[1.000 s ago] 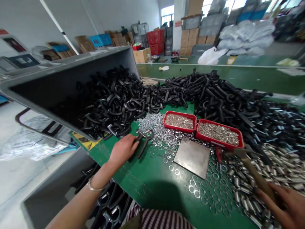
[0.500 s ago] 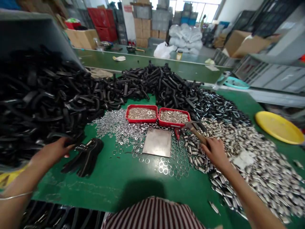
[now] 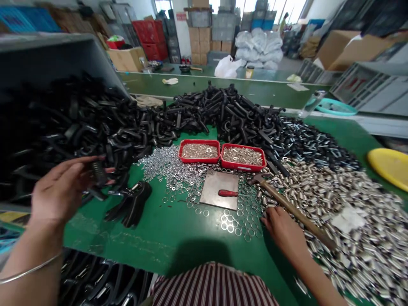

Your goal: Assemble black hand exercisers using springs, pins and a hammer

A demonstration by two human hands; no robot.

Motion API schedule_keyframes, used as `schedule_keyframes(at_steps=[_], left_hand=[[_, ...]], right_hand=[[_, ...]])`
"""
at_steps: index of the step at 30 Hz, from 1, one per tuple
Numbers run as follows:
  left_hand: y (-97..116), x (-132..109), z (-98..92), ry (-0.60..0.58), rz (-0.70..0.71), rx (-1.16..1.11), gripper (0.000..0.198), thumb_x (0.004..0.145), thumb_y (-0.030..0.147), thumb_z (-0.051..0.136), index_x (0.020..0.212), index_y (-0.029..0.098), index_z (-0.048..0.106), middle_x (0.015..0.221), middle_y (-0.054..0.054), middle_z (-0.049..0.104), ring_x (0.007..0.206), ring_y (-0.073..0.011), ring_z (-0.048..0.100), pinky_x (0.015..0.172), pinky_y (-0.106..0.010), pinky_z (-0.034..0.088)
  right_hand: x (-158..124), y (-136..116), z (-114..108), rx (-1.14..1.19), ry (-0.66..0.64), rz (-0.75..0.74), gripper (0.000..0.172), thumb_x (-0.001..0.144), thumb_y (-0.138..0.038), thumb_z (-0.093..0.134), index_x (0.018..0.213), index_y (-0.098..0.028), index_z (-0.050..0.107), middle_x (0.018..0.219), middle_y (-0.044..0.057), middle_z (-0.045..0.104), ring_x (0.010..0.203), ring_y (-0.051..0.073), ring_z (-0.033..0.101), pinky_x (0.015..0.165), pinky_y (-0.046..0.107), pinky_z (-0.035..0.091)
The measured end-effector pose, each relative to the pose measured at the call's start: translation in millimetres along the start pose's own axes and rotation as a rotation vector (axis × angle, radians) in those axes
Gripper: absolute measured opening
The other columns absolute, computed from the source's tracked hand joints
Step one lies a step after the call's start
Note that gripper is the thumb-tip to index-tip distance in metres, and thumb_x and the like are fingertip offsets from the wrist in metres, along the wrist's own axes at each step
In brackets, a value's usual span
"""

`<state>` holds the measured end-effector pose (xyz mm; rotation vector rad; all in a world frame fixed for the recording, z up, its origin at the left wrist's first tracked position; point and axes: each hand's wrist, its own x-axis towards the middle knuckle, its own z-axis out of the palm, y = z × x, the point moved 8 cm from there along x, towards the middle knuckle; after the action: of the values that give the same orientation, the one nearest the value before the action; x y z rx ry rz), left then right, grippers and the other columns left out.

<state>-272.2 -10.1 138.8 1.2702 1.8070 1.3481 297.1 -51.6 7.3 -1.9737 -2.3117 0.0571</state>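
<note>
My left hand is raised at the left with its fingers curled round a small black part, in front of the heap of black curved parts. A few assembled black parts lie on the green table just right of that hand. My right hand rests low on the table, fingers bent down among loose washers and metal sleeves. What its fingertips hold is hidden. A wooden-handled hammer lies beside it, untouched.
Two red trays of small metal parts stand mid-table. A steel plate in front of them carries a red-handled tool. A grey bin tips from the left. A yellow dish sits far right.
My left hand lifted off the table with a small black part. My right hand let go of the hammer and dropped to the washers. The red-handled tool now lies on the steel plate.
</note>
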Motion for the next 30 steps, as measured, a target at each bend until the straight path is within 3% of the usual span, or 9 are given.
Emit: schedule_keyframes(at_steps=[2,3,7,10,12,15,20,27,30], left_hand=[[25,-12,27.5,0.111,0.143,-0.14,0.036,0.08,0.043,0.07,0.106,0.025,0.053,0.113,0.002,0.071,0.092,-0.0252,0.071,0.082,-0.049,0.06],[27,-15,48.9,0.063,0.142,-0.192,0.039,0.078,0.037,0.073,0.107,0.024,0.051,0.109,0.001,0.072,0.086,-0.0232,0.072,0.078,-0.046,0.061],[-2,-23,127.7,-0.179,0.035,-0.229,0.046,0.078,0.029,0.069,0.119,0.019,0.049,0.105,-0.004,0.07,0.084,-0.0187,0.07,0.076,-0.036,0.059],[-26,-32,166.5,-0.314,0.05,0.12,0.034,0.077,0.023,0.063,0.11,0.015,0.061,0.098,-0.006,0.069,0.091,-0.0212,0.067,0.084,-0.036,0.055],[-36,-37,176.7,-0.303,0.124,0.462,0.026,0.078,0.015,0.057,0.102,0.015,0.066,0.101,-0.008,0.067,0.099,-0.0232,0.065,0.094,-0.037,0.05],[-47,-47,187.0,-0.329,0.194,0.845,0.032,0.079,0.007,0.051,0.105,0.016,0.067,0.109,-0.012,0.062,0.103,-0.0236,0.062,0.098,-0.037,0.046],[-57,-65,209.7,-0.443,0.27,0.981,0.033,0.083,0.003,0.047,0.107,0.016,0.066,0.108,-0.013,0.06,0.101,-0.0243,0.061,0.095,-0.037,0.048],[-36,-54,213.4,-0.271,0.347,0.699,0.028,0.083,0.011,0.047,0.104,0.018,0.064,0.109,-0.01,0.064,0.105,-0.025,0.061,0.101,-0.038,0.046],[-31,-49,209.2,-0.186,0.229,0.485,0.024,0.084,0.019,0.049,0.101,0.017,0.065,0.099,-0.009,0.069,0.094,-0.0246,0.066,0.092,-0.037,0.05]], right_hand=[[3,-3,4,-0.029,-0.031,-0.045,0.018,0.095,-0.03,0.045,0.085,-0.022,0.057,0.086,0.012,0.061,0.079,0.028,0.061,0.066,0.037,0.045],[5,-2,5,0.0,-0.035,-0.056,0.018,0.095,-0.03,0.044,0.084,-0.022,0.056,0.087,0.011,0.062,0.079,0.028,0.062,0.066,0.036,0.045],[15,20,-1,0.337,0.018,0.063,0.021,0.094,-0.042,0.048,0.094,-0.022,0.054,0.085,0.008,0.065,0.072,0.024,0.063,0.064,0.035,0.046],[25,33,-13,0.665,0.105,0.235,0.033,0.087,-0.051,0.059,0.1,-0.021,0.054,0.08,0.005,0.065,0.065,0.021,0.061,0.062,0.034,0.048],[29,23,-16,0.957,0.12,0.3,0.038,0.084,-0.052,0.065,0.104,-0.021,0.055,0.089,0.007,0.068,0.067,0.02,0.062,0.064,0.034,0.051],[32,-28,-6,1.437,-0.032,0.267,0.041,0.085,-0.048,0.068,0.115,-0.023,0.056,0.107,0.01,0.069,0.072,0.018,0.064,0.071,0.036,0.055],[27,-110,35,1.834,-0.37,0.226,0.031,0.084,-0.044,0.072,0.103,-0.023,0.059,0.1,0.007,0.072,0.065,0.015,0.064,0.056,0.028,0.051],[59,-89,35,2.031,-0.218,0.354,0.032,0.079,-0.041,0.079,0.089,-0.022,0.056,0.092,0.002,0.071,0.064,0.011,0.06,0.06,0.025,0.052],[64,-83,31,2.044,-0.183,0.354,0.03,0.081,-0.041,0.077,0.085,-0.021,0.054,0.072,-0.003,0.063,0.058,0.009,0.054,0.055,0.022,0.048]])
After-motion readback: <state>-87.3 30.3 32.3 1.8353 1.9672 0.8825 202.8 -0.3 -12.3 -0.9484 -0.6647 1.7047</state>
